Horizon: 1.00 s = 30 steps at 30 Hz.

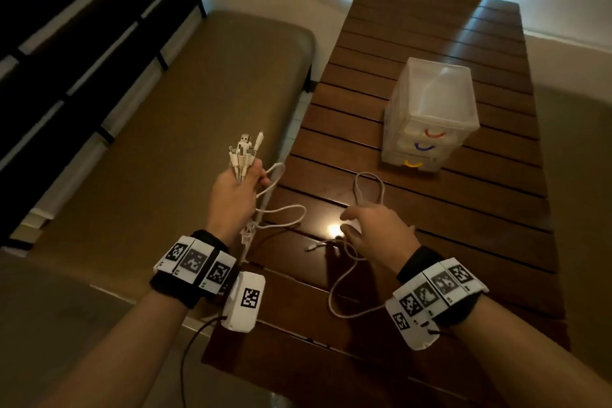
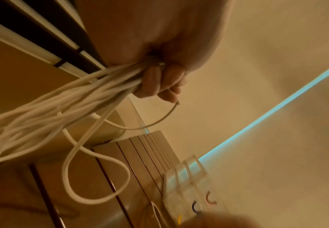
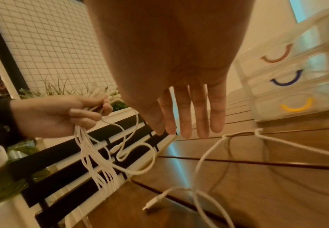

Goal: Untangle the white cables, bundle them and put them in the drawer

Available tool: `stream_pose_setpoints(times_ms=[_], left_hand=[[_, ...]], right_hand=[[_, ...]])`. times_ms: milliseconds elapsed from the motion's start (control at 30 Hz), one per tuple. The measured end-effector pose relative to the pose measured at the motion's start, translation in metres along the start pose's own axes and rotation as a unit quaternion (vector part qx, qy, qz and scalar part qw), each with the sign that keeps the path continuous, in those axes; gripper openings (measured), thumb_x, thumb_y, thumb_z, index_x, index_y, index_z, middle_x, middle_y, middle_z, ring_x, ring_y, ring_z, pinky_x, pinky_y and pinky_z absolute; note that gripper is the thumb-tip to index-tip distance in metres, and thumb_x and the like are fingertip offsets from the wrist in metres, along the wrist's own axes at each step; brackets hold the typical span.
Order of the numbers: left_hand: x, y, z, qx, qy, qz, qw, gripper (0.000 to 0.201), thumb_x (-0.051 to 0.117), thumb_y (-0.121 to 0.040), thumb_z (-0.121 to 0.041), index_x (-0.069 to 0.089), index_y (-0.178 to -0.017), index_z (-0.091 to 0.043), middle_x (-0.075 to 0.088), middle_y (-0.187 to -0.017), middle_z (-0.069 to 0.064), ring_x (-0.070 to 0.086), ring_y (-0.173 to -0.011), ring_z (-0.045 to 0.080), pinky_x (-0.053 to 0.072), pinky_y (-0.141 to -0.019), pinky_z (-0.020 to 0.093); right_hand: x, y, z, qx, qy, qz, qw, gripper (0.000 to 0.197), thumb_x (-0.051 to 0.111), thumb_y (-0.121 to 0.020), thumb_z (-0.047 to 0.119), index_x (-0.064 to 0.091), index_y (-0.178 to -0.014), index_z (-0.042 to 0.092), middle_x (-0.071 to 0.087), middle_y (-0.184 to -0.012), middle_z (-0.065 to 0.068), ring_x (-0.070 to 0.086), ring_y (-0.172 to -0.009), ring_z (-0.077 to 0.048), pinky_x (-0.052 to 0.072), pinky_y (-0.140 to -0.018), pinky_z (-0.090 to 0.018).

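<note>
The right hand point(image 1: 374, 232) hovers with fingers straight over a loose cable point(image 1: 344, 278). At ten o'clock the left hand point(image 1: 233, 190) grips the white cables point(image 1: 243, 156), plugs pointing up, strands hanging down. The drawer unit point(image 1: 430, 116), at one o'clock, has all drawers closed.

Drawer unit point(image 1: 430, 116) on table point(image 1: 364, 76), bench point(image 1: 198, 103) leftward

White cables point(image 1: 243, 156); red, blue, yellow drawer handles point(image 1: 434, 133)

We wear black wristbands point(image 1: 174, 288) ringed with white marker tiles point(image 1: 195, 262), white camera boxes point(image 1: 244, 301) beneath, thin black cables point(image 1: 188, 351) trailing.
</note>
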State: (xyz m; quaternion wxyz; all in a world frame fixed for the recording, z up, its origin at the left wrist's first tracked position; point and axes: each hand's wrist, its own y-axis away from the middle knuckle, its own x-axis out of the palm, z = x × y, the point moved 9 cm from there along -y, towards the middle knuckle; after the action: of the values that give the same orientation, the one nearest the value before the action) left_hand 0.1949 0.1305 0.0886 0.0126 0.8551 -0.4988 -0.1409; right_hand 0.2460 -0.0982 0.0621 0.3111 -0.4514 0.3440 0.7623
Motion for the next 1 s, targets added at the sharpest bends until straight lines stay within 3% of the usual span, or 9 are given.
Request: stream_pose_setpoints(times_ms=[100, 233, 367, 533, 633, 700, 767, 833, 1000], left_hand=[[-0.034, -0.010, 0.005, -0.005, 0.008, -0.032, 0.999, 0.032, 0.047, -0.098, -0.039, 0.065, -0.080, -0.020, 0.061, -0.074, 0.014, 0.036, -0.040, 0.005, 0.030, -0.045, 0.026], [-0.060, -0.024, 0.020, -0.031, -0.049, -0.035, 0.998, 0.035, 0.047, -0.098, -0.040, 0.070, -0.087, -0.017, 0.044, -0.042, -0.008, 0.034, -0.034, 0.004, 0.030, -0.038, 0.020], [-0.061, -0.033, 0.046, -0.059, -0.108, -0.014, 0.992, 0.031, 0.053, -0.097, -0.037, 0.067, -0.074, -0.023, 0.049, -0.047, -0.006, 0.041, -0.043, 0.011, 0.035, -0.052, 0.028], [-0.055, -0.026, 0.059, -0.078, -0.067, -0.002, 0.995, 0.032, 0.049, -0.099, -0.036, 0.070, -0.084, -0.017, 0.049, -0.050, -0.006, 0.036, -0.035, 0.004, 0.031, -0.037, 0.017], [-0.053, -0.018, 0.051, -0.061, -0.014, -0.017, 0.998, 0.031, 0.048, -0.098, -0.037, 0.064, -0.083, -0.015, 0.059, -0.066, -0.005, 0.038, -0.040, 0.002, 0.031, -0.039, 0.014], [-0.048, -0.010, 0.042, -0.056, 0.054, -0.018, 0.997, 0.029, 0.048, -0.099, -0.034, 0.059, -0.079, -0.015, 0.051, -0.061, -0.007, 0.035, -0.040, 0.002, 0.028, -0.039, 0.015], [-0.043, -0.003, 0.031, -0.052, 0.130, -0.007, 0.990, 0.031, 0.049, -0.099, -0.029, 0.055, -0.072, -0.015, 0.043, -0.054, -0.008, 0.030, -0.038, 0.004, 0.023, -0.037, 0.015], [-0.038, 0.003, 0.020, -0.049, 0.172, -0.002, 0.984, 0.034, 0.049, -0.098, -0.024, 0.050, -0.066, -0.016, 0.038, -0.050, -0.008, 0.027, -0.037, 0.005, 0.021, -0.036, 0.016], [-0.027, 0.018, 0.001, -0.037, 0.188, 0.014, 0.981, 0.034, 0.052, -0.096, -0.032, 0.047, -0.065, -0.019, 0.034, -0.054, -0.006, 0.026, -0.042, 0.008, 0.023, -0.043, 0.019]], right_hand=[[0.029, -0.015, 0.009, -0.009, 0.028, 0.044, 0.999, 0.024, 0.055, -0.096, 0.030, 0.065, -0.116, 0.022, 0.061, -0.120, 0.001, 0.061, -0.104, -0.020, 0.050, -0.084, -0.030], [0.067, -0.023, 0.017, -0.015, 0.094, 0.086, 0.992, 0.024, 0.054, -0.096, 0.022, 0.061, -0.118, 0.017, 0.052, -0.118, -0.002, 0.058, -0.102, -0.021, 0.052, -0.081, -0.032], [0.080, -0.022, 0.020, -0.023, 0.152, 0.083, 0.985, 0.022, 0.056, -0.094, 0.018, 0.058, -0.116, 0.017, 0.048, -0.120, -0.003, 0.054, -0.104, -0.021, 0.050, -0.084, -0.033], [0.080, -0.017, 0.027, -0.052, 0.197, 0.056, 0.977, 0.021, 0.053, -0.096, 0.024, 0.060, -0.116, 0.023, 0.054, -0.119, 0.000, 0.050, -0.115, -0.021, 0.030, -0.100, -0.041], [0.060, -0.019, 0.034, -0.057, 0.146, 0.020, 0.987, 0.019, 0.048, -0.099, 0.037, 0.066, -0.103, 0.031, 0.065, -0.102, 0.008, 0.055, -0.107, -0.016, 0.021, -0.103, -0.039], [0.041, -0.024, 0.043, -0.059, 0.053, 0.003, 0.997, 0.020, 0.051, -0.098, 0.039, 0.068, -0.095, 0.031, 0.068, -0.091, 0.009, 0.061, -0.093, -0.012, 0.032, -0.099, -0.034], [0.016, -0.029, 0.058, -0.070, -0.056, -0.031, 0.995, 0.020, 0.056, -0.096, 0.038, 0.072, -0.093, 0.026, 0.068, -0.083, 0.008, 0.062, -0.079, -0.009, 0.048, -0.081, -0.029], [-0.013, -0.031, 0.077, -0.088, -0.120, -0.085, 0.985, 0.018, 0.059, -0.095, 0.036, 0.073, -0.093, 0.024, 0.063, -0.077, 0.010, 0.058, -0.071, -0.006, 0.047, -0.066, -0.026], [-0.051, -0.026, 0.109, -0.085, -0.306, -0.160, 0.935, 0.019, 0.056, -0.097, 0.033, 0.073, -0.093, 0.024, 0.062, -0.065, 0.014, 0.061, -0.063, -0.007, 0.050, -0.064, -0.028]])
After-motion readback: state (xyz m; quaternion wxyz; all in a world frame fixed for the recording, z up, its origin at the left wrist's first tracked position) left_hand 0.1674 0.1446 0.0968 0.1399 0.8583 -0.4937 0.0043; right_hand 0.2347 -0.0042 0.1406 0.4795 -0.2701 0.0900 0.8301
